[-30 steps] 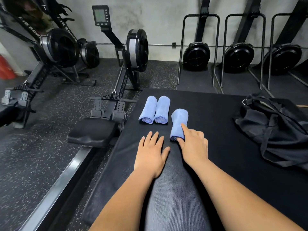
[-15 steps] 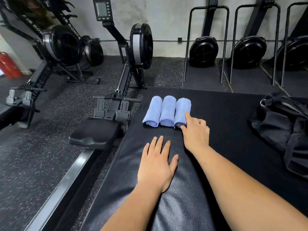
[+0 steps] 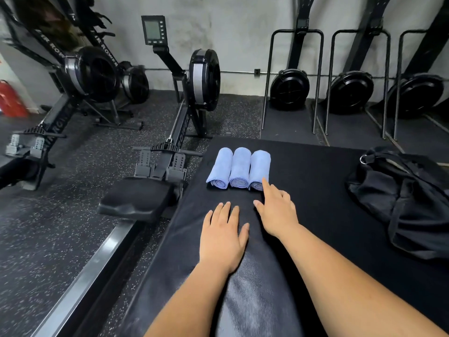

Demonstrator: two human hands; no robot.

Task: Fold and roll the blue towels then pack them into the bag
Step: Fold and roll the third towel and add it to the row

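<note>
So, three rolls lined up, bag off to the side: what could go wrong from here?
1. The three rolled light-blue towels are untied; gripped by one end, as where the right hand touches, a roll may unwind.
2. The leftmost roll lies near the black padded mat's left edge; a nudge could tip it off.
3. The black fabric bag lies slumped, so packing one-handed may snag.

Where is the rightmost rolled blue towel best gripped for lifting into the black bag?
Probably around its middle, from above and its free right side. The rightmost rolled blue towel lies lengthwise, its left flank against the middle rolled blue towel, so only its top and right are reachable. Wrapping the roll should keep it from unrolling.
</note>
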